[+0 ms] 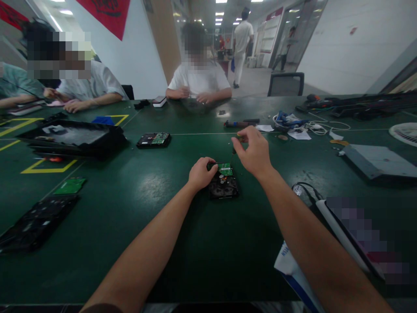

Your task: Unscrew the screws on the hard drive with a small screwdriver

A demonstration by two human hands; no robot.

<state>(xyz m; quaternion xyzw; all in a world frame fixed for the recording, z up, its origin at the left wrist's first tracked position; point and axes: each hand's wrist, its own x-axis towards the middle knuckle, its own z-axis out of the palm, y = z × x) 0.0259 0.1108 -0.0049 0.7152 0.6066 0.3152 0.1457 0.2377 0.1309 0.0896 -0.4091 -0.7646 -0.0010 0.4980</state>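
On the green table in front of me lies a hard drive [223,187], its green circuit board [225,168] facing up at the far end. My left hand [202,174] grips its left side, thumb over the near part of the board and fingers along the far edge. Just above the drive's far right corner, my right hand [252,152] pinches a small screwdriver [233,150] held upright with its thin shaft pointing down. Whether the tip touches the drive is too small to tell. A second hard drive [153,139] rests farther back on the left.
At left stand a black tray [71,139], a loose green circuit board [70,186] and a black device casing [39,221]. On the right are a grey metal box [379,160], a tablet-like device [352,239] and tangled cables [286,119]. People sit across the table.
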